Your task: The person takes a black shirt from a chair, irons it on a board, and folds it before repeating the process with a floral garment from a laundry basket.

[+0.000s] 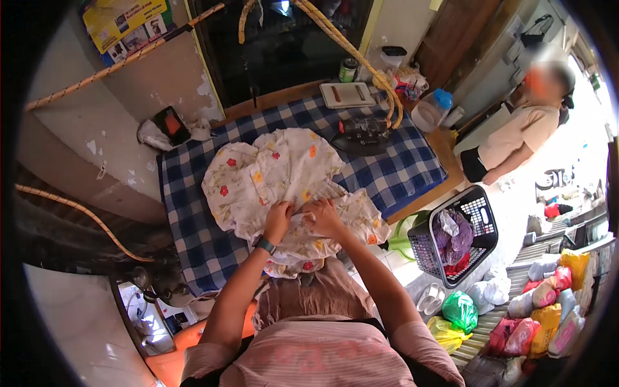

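A white cloth with red, yellow and orange flowers (258, 171) lies rumpled on a blue checked cover (190, 206), its near edge hanging over the front. My left hand (278, 218) is closed on the cloth near its middle, fingertips pressed together on the fabric. Close beside it, my right hand (321, 217) pinches a fold of the same cloth. Beyond the cloth, to the right, a dark iron (361, 143) rests on the checked cover.
A white tray (347, 95), a can (348, 69) and a blue-lidded container (432, 111) stand at the back. On the right are a laundry basket (487, 226), filled plastic bags (460, 311) and a standing person (525, 129). Ropes (348, 48) hang overhead.
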A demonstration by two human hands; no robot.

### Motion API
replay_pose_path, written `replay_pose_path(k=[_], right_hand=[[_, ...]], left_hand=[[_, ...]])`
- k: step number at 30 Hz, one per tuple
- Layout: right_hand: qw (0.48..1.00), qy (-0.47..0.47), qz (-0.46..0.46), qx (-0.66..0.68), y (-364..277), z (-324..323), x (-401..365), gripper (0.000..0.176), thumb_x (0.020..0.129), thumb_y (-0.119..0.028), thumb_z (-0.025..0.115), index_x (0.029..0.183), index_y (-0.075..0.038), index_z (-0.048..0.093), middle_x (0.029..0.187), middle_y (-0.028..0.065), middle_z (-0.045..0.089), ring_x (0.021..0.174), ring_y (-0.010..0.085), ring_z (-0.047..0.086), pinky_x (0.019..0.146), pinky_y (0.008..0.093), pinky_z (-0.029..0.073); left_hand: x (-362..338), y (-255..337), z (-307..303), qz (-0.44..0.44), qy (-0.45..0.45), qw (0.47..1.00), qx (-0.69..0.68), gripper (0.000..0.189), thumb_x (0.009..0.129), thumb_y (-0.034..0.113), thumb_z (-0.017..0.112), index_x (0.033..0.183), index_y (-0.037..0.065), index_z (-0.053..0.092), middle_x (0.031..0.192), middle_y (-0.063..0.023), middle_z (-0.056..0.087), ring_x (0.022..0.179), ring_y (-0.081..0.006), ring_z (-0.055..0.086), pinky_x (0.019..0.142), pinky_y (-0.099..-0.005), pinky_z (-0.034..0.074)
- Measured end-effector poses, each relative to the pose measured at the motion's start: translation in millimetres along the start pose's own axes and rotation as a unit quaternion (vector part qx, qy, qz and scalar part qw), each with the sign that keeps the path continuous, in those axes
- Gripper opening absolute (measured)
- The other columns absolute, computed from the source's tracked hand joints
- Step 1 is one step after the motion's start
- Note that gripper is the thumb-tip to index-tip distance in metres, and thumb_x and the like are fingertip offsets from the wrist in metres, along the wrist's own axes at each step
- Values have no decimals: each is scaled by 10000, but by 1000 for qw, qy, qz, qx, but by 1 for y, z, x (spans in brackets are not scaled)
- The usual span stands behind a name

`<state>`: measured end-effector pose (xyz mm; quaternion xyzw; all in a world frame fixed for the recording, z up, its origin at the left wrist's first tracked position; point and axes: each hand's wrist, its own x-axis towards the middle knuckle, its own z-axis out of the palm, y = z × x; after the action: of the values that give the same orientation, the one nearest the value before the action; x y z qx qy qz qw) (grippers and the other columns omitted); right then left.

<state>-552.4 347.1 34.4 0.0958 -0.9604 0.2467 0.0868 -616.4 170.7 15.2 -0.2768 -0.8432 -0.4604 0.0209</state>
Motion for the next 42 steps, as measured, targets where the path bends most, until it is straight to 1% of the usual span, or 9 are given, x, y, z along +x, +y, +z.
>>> replay_pose_path(k=[6, 16, 21, 23, 26, 29, 33, 39, 42], right_hand=[[996, -15, -75, 50, 6, 2, 13, 186, 746, -222, 695, 898, -125, 651, 906, 64, 640, 931, 274, 565, 841, 417, 403], [963, 66, -151, 211, 21, 27, 16, 89, 795, -103, 651, 872, -66, 625, 859, 92, 615, 870, 295, 587, 801, 402, 471], [973, 79, -125, 178, 25, 35, 10, 155, 811, -145, 656, 939, -64, 627, 906, 88, 608, 921, 288, 582, 845, 401, 462], [970, 108, -172, 133, 24, 32, 13, 171, 814, -139, 648, 957, -50, 615, 936, 111, 592, 929, 306, 566, 864, 408, 453], [968, 71, -138, 198, 22, 23, 16, 165, 824, -125, 626, 965, -41, 605, 927, 135, 573, 928, 330, 550, 884, 415, 441], [964, 9, -138, 225, 29, 25, 21, 165, 826, -105, 610, 971, -29, 596, 910, 142, 562, 923, 342, 544, 889, 417, 437], [957, 65, -193, 205, 31, 21, 20, 168, 819, -98, 611, 967, -20, 591, 895, 145, 551, 928, 350, 539, 884, 419, 431], [956, 9, -151, 252, 26, 17, 27, 238, 789, -130, 646, 986, -19, 573, 903, 160, 591, 911, 353, 566, 847, 425, 455], [947, -28, -137, 288, 24, 4, 30, 269, 756, -151, 676, 969, -25, 571, 913, 159, 621, 904, 353, 592, 823, 433, 472]], left_hand=[[-1, 15, -3, -78, -6, 993, 93, 84, 812, 94, 620, 854, 26, 646, 840, -175, 631, 800, -365, 618, 695, -434, 491], [10, -24, 2, -263, -157, 952, -5, 239, 833, 214, 578, 867, -12, 647, 819, -197, 669, 761, -291, 653, 668, -375, 482], [16, -15, -7, -295, -218, 930, -16, 254, 876, 219, 552, 876, -24, 627, 731, -123, 636, 694, -145, 566, 620, -348, 445], [9, -37, -2, -291, -201, 927, -123, 219, 888, 193, 586, 852, -16, 637, 710, -73, 632, 687, -108, 553, 612, -316, 445], [10, 11, -21, -297, -199, 899, -251, 187, 873, 181, 656, 840, -3, 654, 703, -31, 630, 670, -75, 526, 608, -280, 441], [2, 14, -17, -254, -134, 953, -99, 201, 844, 201, 715, 846, 6, 666, 684, -20, 624, 645, -61, 508, 600, -266, 442], [-3, 23, -18, -232, -118, 964, -48, 221, 865, 230, 694, 861, 11, 666, 637, -36, 609, 611, -64, 496, 584, -275, 445], [-7, 10, -13, -161, -84, 983, -42, 246, 848, 254, 653, 896, 12, 653, 727, -90, 661, 648, -150, 592, 625, -320, 480], [-1, 12, -16, -219, -129, 967, -31, 284, 819, 281, 659, 921, 15, 660, 789, -125, 675, 716, -200, 638, 671, -345, 497]])
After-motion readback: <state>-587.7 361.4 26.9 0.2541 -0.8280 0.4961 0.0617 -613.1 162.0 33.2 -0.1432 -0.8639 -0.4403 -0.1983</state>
